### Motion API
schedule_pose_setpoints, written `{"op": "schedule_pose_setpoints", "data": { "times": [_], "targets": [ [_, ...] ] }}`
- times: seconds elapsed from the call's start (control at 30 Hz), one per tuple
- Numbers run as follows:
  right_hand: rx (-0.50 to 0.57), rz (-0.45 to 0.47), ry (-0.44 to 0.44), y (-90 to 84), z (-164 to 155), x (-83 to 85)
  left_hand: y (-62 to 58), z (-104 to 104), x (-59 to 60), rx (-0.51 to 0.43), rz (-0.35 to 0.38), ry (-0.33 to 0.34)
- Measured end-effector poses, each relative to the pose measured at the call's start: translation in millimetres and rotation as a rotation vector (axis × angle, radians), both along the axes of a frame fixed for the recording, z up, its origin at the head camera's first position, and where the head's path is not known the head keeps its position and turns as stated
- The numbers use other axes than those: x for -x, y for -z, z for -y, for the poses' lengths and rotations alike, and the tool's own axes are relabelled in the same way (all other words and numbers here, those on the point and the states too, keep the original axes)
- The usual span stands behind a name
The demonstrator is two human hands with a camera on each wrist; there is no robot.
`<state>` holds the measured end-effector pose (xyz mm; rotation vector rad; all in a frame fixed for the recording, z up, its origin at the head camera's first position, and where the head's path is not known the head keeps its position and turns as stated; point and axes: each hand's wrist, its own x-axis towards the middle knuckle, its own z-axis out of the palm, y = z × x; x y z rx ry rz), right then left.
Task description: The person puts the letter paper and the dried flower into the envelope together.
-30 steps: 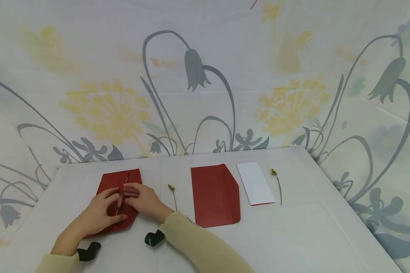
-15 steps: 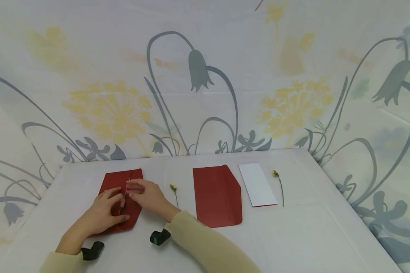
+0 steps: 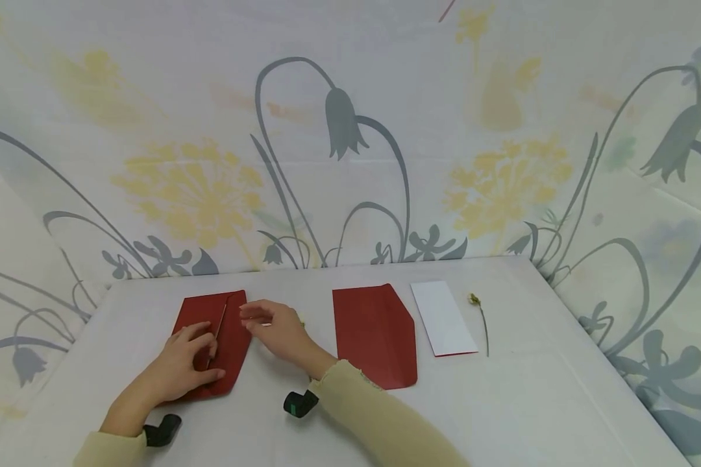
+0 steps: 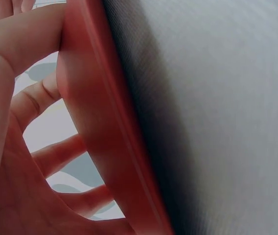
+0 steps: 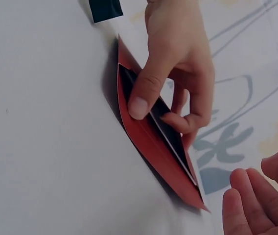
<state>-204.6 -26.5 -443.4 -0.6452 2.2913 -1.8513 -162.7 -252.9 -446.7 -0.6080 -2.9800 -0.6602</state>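
My left hand (image 3: 189,359) rests on the left red envelope (image 3: 215,342), fingers curled: in the right wrist view the thumb (image 5: 146,93) presses on the raised red edge while a bent finger hooks inside the open pocket against a pale card (image 5: 171,139) tucked within, so the hand is gripping the envelope's opened side. The left wrist view is too close to add more than the thumb lying along the red edge (image 4: 104,122). My right hand (image 3: 277,327) hovers just right of that envelope, fingers loosely extended and a little spread, holding nothing; I cannot tell whether its fingertips touch the paper. The envelope lies flat on the white surface (image 3: 531,402) at the near left, its long axis running from me away toward the flowered backdrop, tilted slightly right at the far end, with the slit opening running along that axis. A second red envelope (image 3: 375,336) lies to the right of my right hand, its long axis also pointing away from me, angled flap corner at the far right. Just beside it is a white card (image 3: 444,318), then a small dried flower (image 3: 479,318) with its stem toward me.
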Motion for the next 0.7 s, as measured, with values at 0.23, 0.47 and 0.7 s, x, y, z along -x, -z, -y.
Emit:
{"op": "schedule_pose_setpoints", "data": {
  "times": [0.23, 0.47, 0.7],
  "targets": [
    [-0.032, -0.002, 0.030, -0.9, -20, 0.8, -2.6, -1, -1.7, -0.016, 0.012, -0.002],
    [-0.052, -0.016, 0.057, 0.1, -37, 1.8, -2.9, 0, -0.7, -0.025, 0.011, 0.001],
    [-0.101, -0.049, 0.076, 7.5, -59, 3.4, -1.1, 1, -0.1, -0.037, 0.019, 0.005]
  ]
}}
